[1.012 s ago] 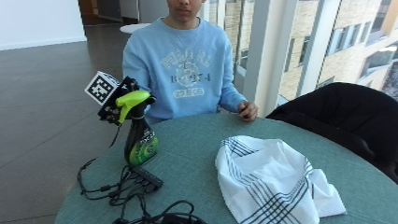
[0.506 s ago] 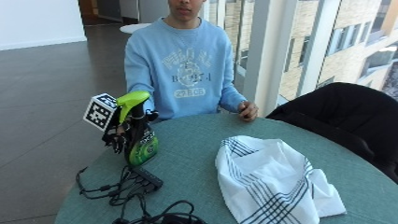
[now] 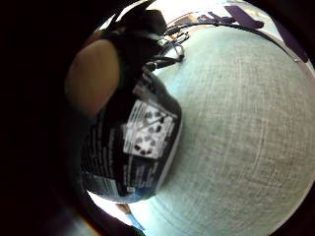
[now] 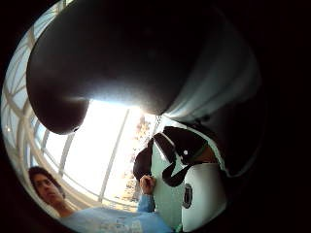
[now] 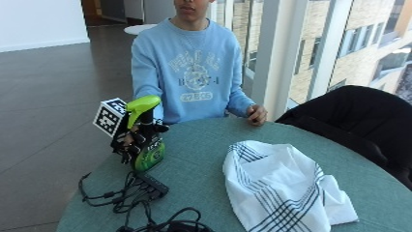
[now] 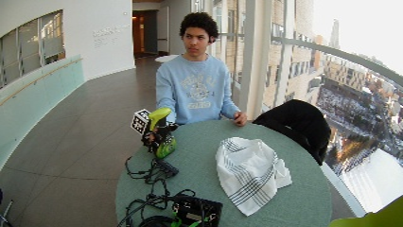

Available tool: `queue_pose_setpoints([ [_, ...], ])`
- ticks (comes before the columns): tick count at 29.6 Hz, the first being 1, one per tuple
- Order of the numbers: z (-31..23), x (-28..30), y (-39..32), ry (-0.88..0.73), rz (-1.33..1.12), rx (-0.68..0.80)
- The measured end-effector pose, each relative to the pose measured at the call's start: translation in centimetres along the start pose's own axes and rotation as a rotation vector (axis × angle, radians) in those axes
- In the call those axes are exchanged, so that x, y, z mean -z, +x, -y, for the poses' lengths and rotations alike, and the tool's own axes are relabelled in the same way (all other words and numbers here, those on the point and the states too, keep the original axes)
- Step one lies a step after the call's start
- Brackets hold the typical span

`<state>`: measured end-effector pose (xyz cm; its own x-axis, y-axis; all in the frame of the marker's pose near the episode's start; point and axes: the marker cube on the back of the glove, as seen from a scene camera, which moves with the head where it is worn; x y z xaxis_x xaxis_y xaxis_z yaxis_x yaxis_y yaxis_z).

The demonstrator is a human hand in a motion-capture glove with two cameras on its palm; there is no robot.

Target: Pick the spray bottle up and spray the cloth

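Standing upright near the table's edge, the green spray bottle (image 5: 147, 145) with its lime trigger head has its base on or just above the green tabletop (image 5: 212, 145); which of the two cannot be told. The gloved right hand (image 5: 132, 142) is wrapped round the bottle's neck and upper body, fingers curled about it. In the little finger side palm view the bottle's dark back label (image 3: 142, 135) fills the space next to the palm, with the woven tabletop beyond. The white cloth with dark stripes (image 5: 280, 191) lies crumpled on the table, well apart from the bottle. The person's bare left hand (image 5: 256, 114) rests at the table's far edge. A dark jacket (image 5: 347, 116) hangs over a chair beside the table.
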<state>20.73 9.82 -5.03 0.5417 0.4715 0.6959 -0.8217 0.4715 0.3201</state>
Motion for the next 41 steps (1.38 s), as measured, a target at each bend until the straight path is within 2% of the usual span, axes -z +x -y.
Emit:
queue_pose_setpoints([
  [4, 0.1, 0.2, -0.1, 0.012, 0.025, 0.032],
  [9, 0.2, 0.7, -0.6, -0.068, 0.078, 0.081],
  [27, 2.6, -3.0, -10.1, -0.677, 0.097, 0.158],
  [41, 3.5, -10.5, -15.2, -0.998, -0.069, 0.142],
])
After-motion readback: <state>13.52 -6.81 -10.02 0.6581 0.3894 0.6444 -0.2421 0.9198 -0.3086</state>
